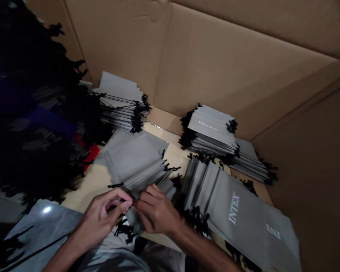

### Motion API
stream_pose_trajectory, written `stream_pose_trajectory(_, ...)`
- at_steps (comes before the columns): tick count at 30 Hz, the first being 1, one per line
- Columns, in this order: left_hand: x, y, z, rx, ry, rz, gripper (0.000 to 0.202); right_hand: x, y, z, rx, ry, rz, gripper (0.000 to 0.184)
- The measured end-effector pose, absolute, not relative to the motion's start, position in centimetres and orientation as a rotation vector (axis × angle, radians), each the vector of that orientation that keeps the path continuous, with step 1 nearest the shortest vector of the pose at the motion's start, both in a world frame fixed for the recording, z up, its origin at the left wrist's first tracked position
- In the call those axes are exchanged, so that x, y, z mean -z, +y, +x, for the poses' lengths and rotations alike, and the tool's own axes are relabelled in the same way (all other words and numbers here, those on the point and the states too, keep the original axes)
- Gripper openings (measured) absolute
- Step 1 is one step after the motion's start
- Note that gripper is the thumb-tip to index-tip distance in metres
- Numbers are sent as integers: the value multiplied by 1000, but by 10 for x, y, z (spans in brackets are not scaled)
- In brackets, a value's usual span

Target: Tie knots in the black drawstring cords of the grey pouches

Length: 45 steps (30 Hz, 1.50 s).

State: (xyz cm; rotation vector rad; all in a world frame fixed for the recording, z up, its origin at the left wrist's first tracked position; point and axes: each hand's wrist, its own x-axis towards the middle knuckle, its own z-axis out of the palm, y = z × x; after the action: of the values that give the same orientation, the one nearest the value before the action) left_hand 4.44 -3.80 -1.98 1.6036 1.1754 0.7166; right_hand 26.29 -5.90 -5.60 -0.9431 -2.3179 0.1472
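My left hand (103, 211) is closed in a pinch, thumb against forefinger, at the near end of a grey fabric pouch. What it pinches looks like the pouch's black drawstring, though it is mostly covered by the fingers. My right hand (155, 207) meets it there, its fingers bent and pressed together over the same spot. Beneath and beyond both hands lie several grey drawstring pouches (134, 153), overlapping in a loose fan with black cord ends (170, 167) on their right side. More knotted black cords (125, 229) hang just below my fingers.
Grey pouches printed INTEX (225, 196) spread along the right. Behind them stand a neat pouch stack (212, 128) and another pouch stack (119, 109) at the back left. A dark heap of corded pouches (31, 113) rises at left. Cardboard walls (215, 64) enclose the back and right.
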Motion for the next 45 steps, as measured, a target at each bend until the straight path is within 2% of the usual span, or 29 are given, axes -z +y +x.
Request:
stream_pose_trajectory(8, 26, -32, 46, -743, 1231, 1506, 19, 52, -59, 262, -181, -2297, -1020, 26)
stream_pose_trajectory(12, 19, -29, 43, -719, 1226, 1501, 23, 36, -62, 267, -199, -2310, -1104, 19)
stream_pose_trajectory(19, 15, -32, 34, -747, 1253, 1490, 29, 30, -82, 265, -65, -2237, -1171, 42)
stream_pose_trajectory(22, 18, -34, 30, -773, 1268, 1503, 30, 35, -96, 264, 26, -2104, -1230, 35)
stream_pose_trajectory(28, 21, -35, 31, -759, 1217, 1652, 28, 30, -115, 277, -185, -2217, -1298, 15)
stream_pose_trajectory(36, 26, -20, 34, -912, 1175, 1426, 44, 23, -118, 280, -255, -2310, -1346, 29)
stream_pose_trajectory(39, 26, -19, 34, -922, 1170, 1397, 45, 23, -118, 277, -170, -2352, -1338, 30)
stream_pose_trajectory(42, 27, -24, 35, -880, 1151, 1422, 46, 21, -116, 273, 18, -2375, -1313, 22)
stream_pose_trajectory(45, 25, -33, 32, -813, 1157, 1511, 38, 18, -110, 270, 144, -2365, -1284, 15)
